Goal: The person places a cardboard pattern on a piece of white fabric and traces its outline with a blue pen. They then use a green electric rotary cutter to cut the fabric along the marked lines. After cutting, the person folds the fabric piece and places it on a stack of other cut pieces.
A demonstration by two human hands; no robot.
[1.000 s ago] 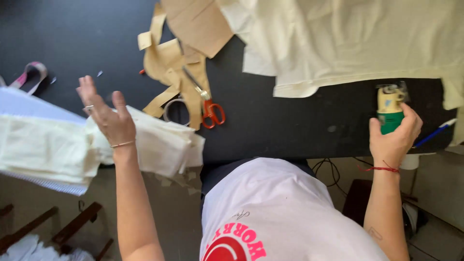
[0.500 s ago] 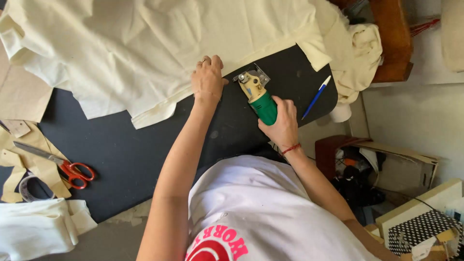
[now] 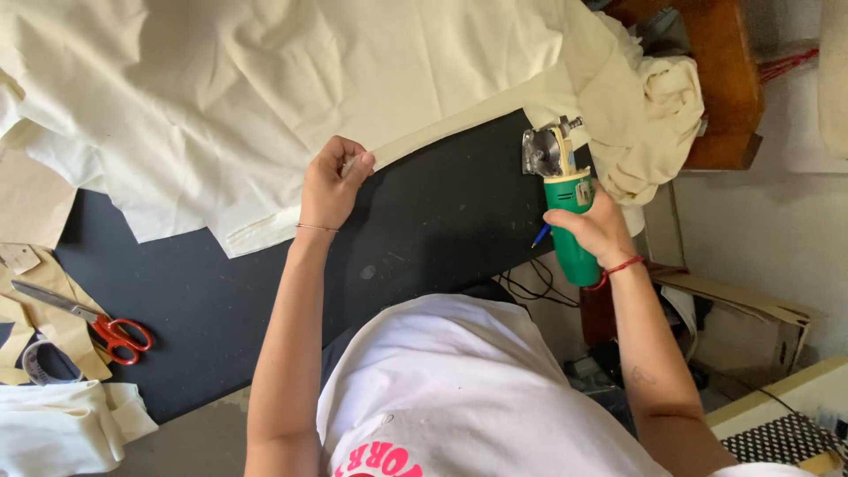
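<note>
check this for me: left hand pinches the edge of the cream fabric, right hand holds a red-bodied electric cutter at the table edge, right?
Not quite: the head view shows the electric cutter in the right hand is green-bodied, not red. The left hand does pinch the cream fabric edge.

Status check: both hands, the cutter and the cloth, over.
Left hand pinching edge of cream cloth. Right hand gripping green electric cutter, at cloth edge. Red scissors lie far off.
</note>
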